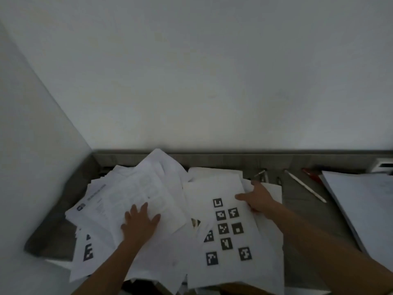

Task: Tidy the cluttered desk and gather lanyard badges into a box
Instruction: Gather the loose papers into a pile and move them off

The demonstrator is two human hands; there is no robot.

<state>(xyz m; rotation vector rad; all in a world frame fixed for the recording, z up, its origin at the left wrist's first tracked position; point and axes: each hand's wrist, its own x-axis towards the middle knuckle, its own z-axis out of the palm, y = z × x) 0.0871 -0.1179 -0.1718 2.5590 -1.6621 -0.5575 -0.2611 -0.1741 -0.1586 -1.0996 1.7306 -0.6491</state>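
Note:
A loose heap of white printed sheets (136, 188) covers the left and middle of the grey desk (302, 209). My left hand (139, 223) lies flat on the heap with its fingers spread. My right hand (256, 199) grips the right edge of a sheet printed with several black square marker codes (228, 228), thumb on top. No lanyard badge or box shows.
A white pen (305, 188) lies on the desk to the right of the papers, with a red object (311, 174) and small metal clips (262, 174) near the back wall. Another large white sheet (361, 201) covers the far right. A wall corner closes the left side.

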